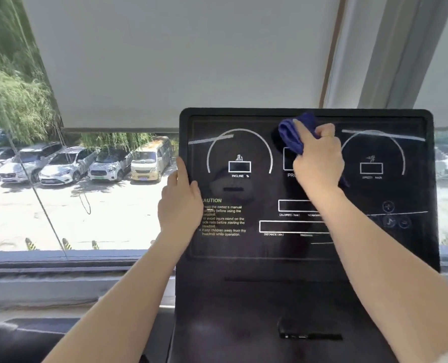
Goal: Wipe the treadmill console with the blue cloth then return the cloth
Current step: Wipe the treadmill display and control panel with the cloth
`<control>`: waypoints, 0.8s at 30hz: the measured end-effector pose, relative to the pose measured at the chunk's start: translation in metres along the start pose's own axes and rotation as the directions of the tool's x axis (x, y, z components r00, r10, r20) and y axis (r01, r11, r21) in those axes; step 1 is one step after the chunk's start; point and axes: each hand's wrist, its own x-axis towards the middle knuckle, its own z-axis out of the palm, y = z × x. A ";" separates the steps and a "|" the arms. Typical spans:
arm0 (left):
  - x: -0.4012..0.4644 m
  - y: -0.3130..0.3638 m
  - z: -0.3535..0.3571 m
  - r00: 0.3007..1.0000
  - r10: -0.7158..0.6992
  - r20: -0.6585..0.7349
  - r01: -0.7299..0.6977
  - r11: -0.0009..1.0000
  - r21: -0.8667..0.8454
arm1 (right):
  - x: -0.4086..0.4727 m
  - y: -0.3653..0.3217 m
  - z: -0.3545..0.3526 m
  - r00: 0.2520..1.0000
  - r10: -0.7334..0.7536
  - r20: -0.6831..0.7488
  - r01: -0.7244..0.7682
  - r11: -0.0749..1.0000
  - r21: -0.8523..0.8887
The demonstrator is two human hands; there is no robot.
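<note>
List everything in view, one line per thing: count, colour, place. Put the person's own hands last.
treadmill console: one, black with white markings, centre right, in front of the window
blue cloth: one, dark blue, bunched against the upper middle of the console
roller blind: one, white, drawn down over the upper window
window sill: one, grey, along the bottom of the glass on the left
parked cars: several, mostly white, with one yellowish van, outside at left
trees: green, outside at upper left
left hand: one, holds the console's left edge
right hand: one, grips the blue cloth and presses it to the console
</note>
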 end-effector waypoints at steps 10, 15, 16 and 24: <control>-0.014 0.048 0.007 0.998 0.029 -0.052 -0.019 0.984 0.178 | -0.013 -0.002 0.001 0.880 -0.445 0.167 0.449 0.894 0.018; -0.034 0.059 0.020 0.986 0.154 0.059 -0.165 0.927 0.337 | 0.009 0.030 -0.007 0.997 -0.060 0.050 0.061 0.998 -0.011; -0.038 0.058 0.023 0.985 0.154 0.077 -0.172 0.917 0.360 | 0.002 0.023 -0.002 0.998 -0.031 0.053 0.031 1.000 -0.004; -0.041 0.057 0.030 0.982 0.158 0.101 -0.186 0.898 0.399 | -0.012 0.017 0.011 0.837 -0.546 0.013 0.545 0.836 0.060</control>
